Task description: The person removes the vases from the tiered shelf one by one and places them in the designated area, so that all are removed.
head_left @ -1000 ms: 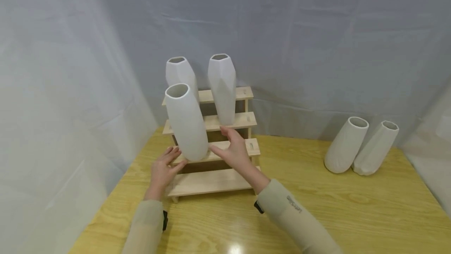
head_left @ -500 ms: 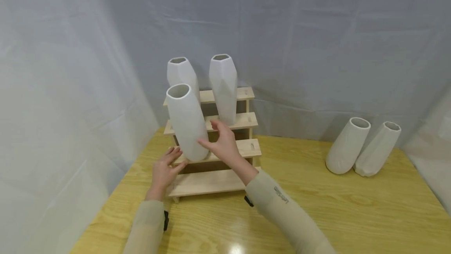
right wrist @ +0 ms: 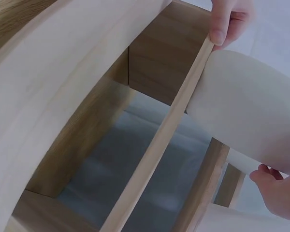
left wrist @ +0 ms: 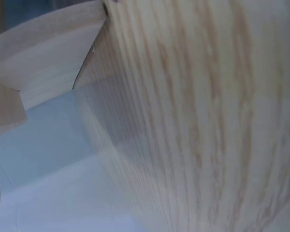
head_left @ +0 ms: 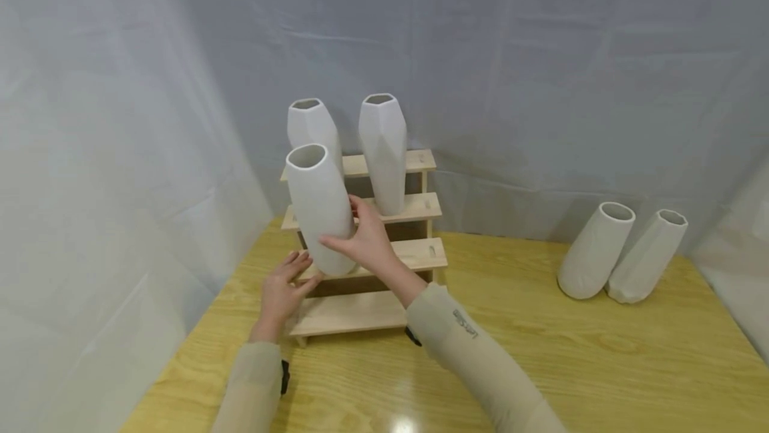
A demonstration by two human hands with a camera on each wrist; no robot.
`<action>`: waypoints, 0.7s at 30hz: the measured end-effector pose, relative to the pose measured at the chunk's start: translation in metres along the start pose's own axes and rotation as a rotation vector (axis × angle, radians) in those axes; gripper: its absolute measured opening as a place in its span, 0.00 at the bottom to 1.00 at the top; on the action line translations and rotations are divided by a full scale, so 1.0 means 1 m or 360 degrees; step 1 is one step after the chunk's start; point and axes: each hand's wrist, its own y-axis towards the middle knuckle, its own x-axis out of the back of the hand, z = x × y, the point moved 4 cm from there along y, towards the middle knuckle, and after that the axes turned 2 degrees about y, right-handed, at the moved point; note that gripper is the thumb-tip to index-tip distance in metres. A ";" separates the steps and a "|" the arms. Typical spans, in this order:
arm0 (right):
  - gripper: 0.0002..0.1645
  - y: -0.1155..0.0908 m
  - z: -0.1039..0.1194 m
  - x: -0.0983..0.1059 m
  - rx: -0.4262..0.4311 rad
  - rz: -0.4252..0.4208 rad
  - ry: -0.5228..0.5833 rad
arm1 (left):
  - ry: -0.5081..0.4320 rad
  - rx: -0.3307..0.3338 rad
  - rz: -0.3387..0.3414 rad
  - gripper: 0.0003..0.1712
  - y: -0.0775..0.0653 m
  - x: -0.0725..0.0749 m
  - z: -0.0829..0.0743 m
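Likely positioning: right hand (head_left: pixel 369 244) grasps tall white ceramic vase (head_left: pixel 318 209); left hand (head_left: pixel 281 296) pinches stepped pale-wood stand (head_left: pixel 354 314); next needs steady centring.

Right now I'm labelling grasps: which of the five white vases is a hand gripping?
The frontmost, round-mouthed vase on the wooden rack: the right hand grips its side. The rack's other two vases and the pair on the table are untouched.
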 end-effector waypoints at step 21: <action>0.54 0.010 0.007 -0.004 -0.0048 0.0068 -0.0083 | -0.0011 0.0022 0.0001 0.24 0.000 0.002 -0.003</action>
